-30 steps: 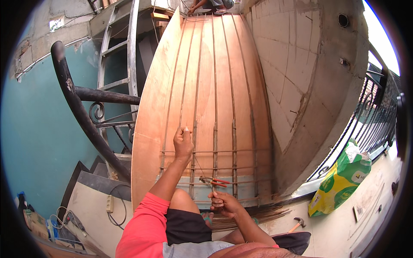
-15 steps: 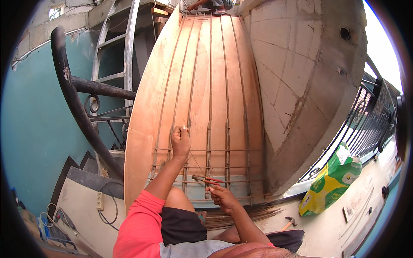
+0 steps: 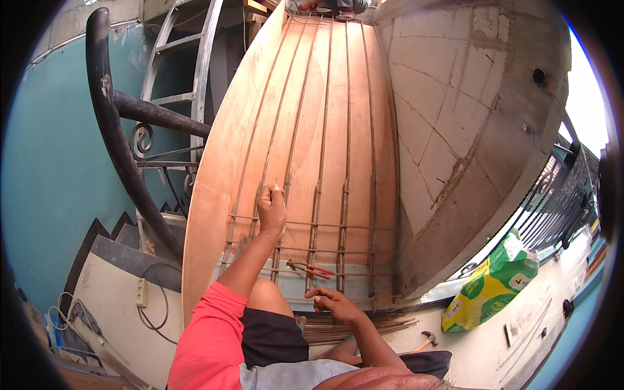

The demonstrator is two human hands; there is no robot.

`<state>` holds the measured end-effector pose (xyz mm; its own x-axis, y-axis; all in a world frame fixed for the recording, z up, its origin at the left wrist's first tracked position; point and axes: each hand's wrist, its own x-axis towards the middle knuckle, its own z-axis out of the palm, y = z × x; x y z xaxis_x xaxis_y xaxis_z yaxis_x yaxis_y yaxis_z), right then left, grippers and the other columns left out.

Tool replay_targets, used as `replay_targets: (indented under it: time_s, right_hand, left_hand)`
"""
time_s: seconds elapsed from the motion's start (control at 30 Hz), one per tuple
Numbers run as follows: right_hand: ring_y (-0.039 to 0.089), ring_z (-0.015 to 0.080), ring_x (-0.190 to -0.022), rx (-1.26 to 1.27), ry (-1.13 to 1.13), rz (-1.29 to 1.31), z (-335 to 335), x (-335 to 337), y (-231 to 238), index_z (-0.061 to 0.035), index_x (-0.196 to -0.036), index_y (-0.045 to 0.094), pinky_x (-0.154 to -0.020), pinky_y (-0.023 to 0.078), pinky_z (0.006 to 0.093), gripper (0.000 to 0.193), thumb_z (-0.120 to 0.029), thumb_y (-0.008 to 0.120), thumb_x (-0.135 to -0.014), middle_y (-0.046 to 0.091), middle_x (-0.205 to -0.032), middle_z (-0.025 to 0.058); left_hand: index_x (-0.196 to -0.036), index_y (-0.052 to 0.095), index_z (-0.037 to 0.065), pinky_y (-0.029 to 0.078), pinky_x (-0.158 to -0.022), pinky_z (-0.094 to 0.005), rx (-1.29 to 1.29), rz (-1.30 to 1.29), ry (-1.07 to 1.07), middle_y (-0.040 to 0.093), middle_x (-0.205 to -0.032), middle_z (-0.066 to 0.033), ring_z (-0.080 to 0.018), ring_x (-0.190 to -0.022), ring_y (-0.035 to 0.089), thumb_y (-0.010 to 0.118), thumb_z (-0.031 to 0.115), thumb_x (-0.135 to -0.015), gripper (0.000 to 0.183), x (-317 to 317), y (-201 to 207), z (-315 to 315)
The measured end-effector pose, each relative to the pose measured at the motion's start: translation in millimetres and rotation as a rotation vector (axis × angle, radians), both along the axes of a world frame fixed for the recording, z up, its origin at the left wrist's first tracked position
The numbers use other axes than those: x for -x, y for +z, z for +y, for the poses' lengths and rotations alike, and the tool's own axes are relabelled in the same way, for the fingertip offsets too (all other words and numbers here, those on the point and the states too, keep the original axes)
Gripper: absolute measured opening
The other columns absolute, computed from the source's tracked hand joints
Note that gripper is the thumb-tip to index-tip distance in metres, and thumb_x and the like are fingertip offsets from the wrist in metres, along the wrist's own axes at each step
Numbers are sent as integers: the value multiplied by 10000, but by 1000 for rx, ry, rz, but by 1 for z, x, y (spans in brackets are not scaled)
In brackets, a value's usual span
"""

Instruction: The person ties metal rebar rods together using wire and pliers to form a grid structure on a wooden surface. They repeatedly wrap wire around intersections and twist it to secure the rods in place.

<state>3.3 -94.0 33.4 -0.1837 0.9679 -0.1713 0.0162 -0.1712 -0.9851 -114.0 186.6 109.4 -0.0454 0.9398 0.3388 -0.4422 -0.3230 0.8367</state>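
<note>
My left hand (image 3: pixel 272 207) is raised over the steel bars, fingers pinched on a thin tie wire whose end sticks up past the fingertips. Lower and to the right, my right hand (image 3: pixel 333 303) has its forefinger reaching left and its fingers loosely apart, with nothing visible in it. Just above that hand, a pair of red-handled pliers (image 3: pixel 313 269) lies across the bar grid, apart from the fingers. Long rebars (image 3: pixel 323 136) run away from me over a plywood sheet (image 3: pixel 260 136), crossed near me by thinner bars (image 3: pixel 338 225).
A concrete wall (image 3: pixel 448 130) rises on the right, a dark metal handrail (image 3: pixel 107 84) and ladder (image 3: pixel 201 71) on the left. A hammer (image 3: pixel 429 338), a green-yellow sack (image 3: pixel 491 283) and loose rods (image 3: pixel 338 329) are on the floor. Another person's hand (image 3: pixel 309 5) shows at the far end.
My right hand has moved slightly down and left, farther from the pliers, its fingers loosening. My left hand stays raised with the wire. The whole view has shifted a little.
</note>
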Motion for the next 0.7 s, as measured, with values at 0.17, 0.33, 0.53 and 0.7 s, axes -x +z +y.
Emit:
replay_targets:
  time_s: [0.17, 0.33, 0.53, 0.7]
  right_hand:
    - [496, 75, -725, 21, -60, 116, -3, 13, 7, -57, -1222, 625, -686, 438, 237, 289, -292, 503, -1105, 521, -813, -23]
    - [484, 62, -678, 121, 18, 136, -7, 4, 15, -34, -1202, 623, -622, 413, 217, 271, -243, 477, -1112, 489, -770, -30]
    - [412, 47, -609, 48, -69, 213, -13, 22, 16, -28, -1215, 615, -563, 370, 220, 255, -207, 463, -1115, 452, -740, -48]
    - [378, 27, -616, 232, 19, 453, -19, 15, 28, -27, -1271, 588, -535, 316, 192, 260, -197, 487, -1102, 397, -735, -56]
  left_hand:
    - [-882, 554, 89, 198, -448, -233, 34, 0, 40, 362, -600, 98, -6, -494, 269, 526, 195, -1077, 223, 6, -4, 7]
    - [-871, 561, 89, 214, -460, -225, 68, -35, 44, 374, -603, 96, -6, -502, 292, 534, 189, -1067, 222, 18, -13, 17]
    - [-860, 566, 96, 226, -452, -223, 26, -67, 89, 391, -610, 92, -6, -503, 314, 540, 189, -1060, 222, 23, -19, 29]
    - [-820, 560, 86, 232, -505, -243, 78, -53, 82, 375, -635, 92, -16, -551, 290, 535, 187, -1063, 264, 28, -18, 28]
